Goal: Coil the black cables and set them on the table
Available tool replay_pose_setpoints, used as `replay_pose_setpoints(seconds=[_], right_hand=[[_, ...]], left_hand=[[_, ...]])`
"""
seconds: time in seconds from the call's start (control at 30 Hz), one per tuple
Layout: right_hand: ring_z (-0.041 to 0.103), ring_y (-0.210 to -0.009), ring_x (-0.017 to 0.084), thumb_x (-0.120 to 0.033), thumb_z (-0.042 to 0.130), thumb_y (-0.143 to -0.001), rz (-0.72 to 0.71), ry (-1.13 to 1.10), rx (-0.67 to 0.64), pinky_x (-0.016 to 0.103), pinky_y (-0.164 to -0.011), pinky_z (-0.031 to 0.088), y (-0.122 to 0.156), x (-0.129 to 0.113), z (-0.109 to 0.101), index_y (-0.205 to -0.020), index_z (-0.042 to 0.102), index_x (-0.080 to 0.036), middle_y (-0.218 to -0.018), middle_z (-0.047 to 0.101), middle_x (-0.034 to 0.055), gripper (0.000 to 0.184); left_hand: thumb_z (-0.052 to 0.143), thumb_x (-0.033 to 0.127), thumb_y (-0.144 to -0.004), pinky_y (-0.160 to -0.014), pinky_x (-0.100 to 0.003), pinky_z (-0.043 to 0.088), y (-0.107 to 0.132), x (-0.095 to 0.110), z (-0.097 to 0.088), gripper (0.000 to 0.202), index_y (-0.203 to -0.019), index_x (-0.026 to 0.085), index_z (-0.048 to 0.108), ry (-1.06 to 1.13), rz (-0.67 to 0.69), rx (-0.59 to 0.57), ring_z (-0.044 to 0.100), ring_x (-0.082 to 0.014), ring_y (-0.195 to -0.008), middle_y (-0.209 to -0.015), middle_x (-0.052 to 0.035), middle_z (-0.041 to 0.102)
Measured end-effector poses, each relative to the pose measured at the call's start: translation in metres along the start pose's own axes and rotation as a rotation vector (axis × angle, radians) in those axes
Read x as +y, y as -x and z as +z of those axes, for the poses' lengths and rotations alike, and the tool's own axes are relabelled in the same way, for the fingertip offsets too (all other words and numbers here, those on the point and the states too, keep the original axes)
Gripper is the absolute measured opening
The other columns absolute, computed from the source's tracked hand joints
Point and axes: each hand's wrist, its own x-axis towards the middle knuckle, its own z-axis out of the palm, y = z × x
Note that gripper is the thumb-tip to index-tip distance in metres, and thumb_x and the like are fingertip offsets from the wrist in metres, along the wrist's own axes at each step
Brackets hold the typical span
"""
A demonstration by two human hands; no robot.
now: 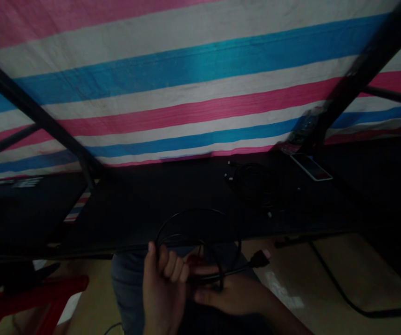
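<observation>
A black cable [193,223] is coiled into loops over the near edge of a dark table [144,204]. My left hand [161,284] is closed round the left side of the coil, fingers curled. My right hand [231,295] pinches the lower strands of the same coil from the right. The cable's plug end [261,258] sticks out to the right of my hands, above the floor. The scene is dim.
A pile of more black cables [256,186] lies farther back on the table, with a phone [311,166] beyond it. Black frame bars [357,74] cross a striped pink, blue and white tarp [200,70]. A red stool [36,298] stands at lower left.
</observation>
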Motion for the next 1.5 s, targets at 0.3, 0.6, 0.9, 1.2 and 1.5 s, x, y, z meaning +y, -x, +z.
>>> replay_pose_setpoints(seconds=[0.3,0.6,0.9,1.2,1.5], right_hand=[[0.067,-0.111,0.024,-0.055,0.049,-0.103,-0.278,-0.294,0.368,0.044,-0.104,0.047,-0.001,-0.002,-0.006,-0.121,0.068,-0.022,-0.119,0.072,0.0105,0.043],[0.028,-0.037,0.007,-0.063,0.060,-0.093,-0.199,-0.464,0.421,0.025,-0.048,0.040,-0.009,-0.008,-0.020,-0.089,0.060,-0.019,-0.045,0.031,-0.0139,0.044],[0.041,-0.041,0.008,-0.041,0.063,-0.093,0.245,-0.120,0.431,0.021,-0.040,0.033,0.005,-0.005,-0.046,-0.101,0.063,-0.019,-0.057,0.048,-0.0083,0.024],[0.051,-0.048,0.011,-0.037,0.055,-0.099,0.133,0.094,0.310,0.022,-0.047,0.040,0.008,-0.016,-0.039,-0.103,0.068,-0.019,-0.061,0.056,-0.0046,0.023],[0.068,-0.097,0.021,-0.021,0.059,-0.093,0.048,0.310,0.246,0.029,-0.083,0.050,0.009,-0.023,-0.034,-0.105,0.076,-0.022,-0.106,0.078,0.0036,0.021]], left_hand=[[0.078,0.057,-0.077,-0.056,-0.027,0.047,0.002,-0.013,-0.011,0.061,-0.051,0.021,0.036,-0.065,-0.081,-0.250,0.032,-0.0095,-0.045,-0.046,0.0075,0.030],[0.069,0.071,-0.080,-0.052,-0.025,0.040,-0.014,-0.005,-0.021,0.058,-0.063,0.017,0.060,-0.516,0.133,-0.278,0.043,-0.0113,-0.046,-0.049,0.0050,0.042],[0.085,0.056,-0.072,-0.054,-0.028,0.049,-0.012,-0.006,-0.040,0.045,-0.087,0.016,0.070,-0.861,0.067,-0.520,0.055,-0.0126,-0.048,-0.066,-0.0010,0.062],[0.079,0.064,-0.074,-0.038,-0.021,0.028,-0.023,-0.005,-0.039,0.046,-0.081,0.019,0.071,-0.645,0.135,-0.196,0.034,-0.0101,-0.037,-0.045,0.0067,0.041],[0.073,0.076,-0.070,-0.068,-0.030,0.054,-0.015,-0.015,-0.041,0.059,-0.086,0.019,0.075,-0.973,0.126,-0.086,0.067,-0.0245,-0.082,-0.088,-0.0079,0.072]])
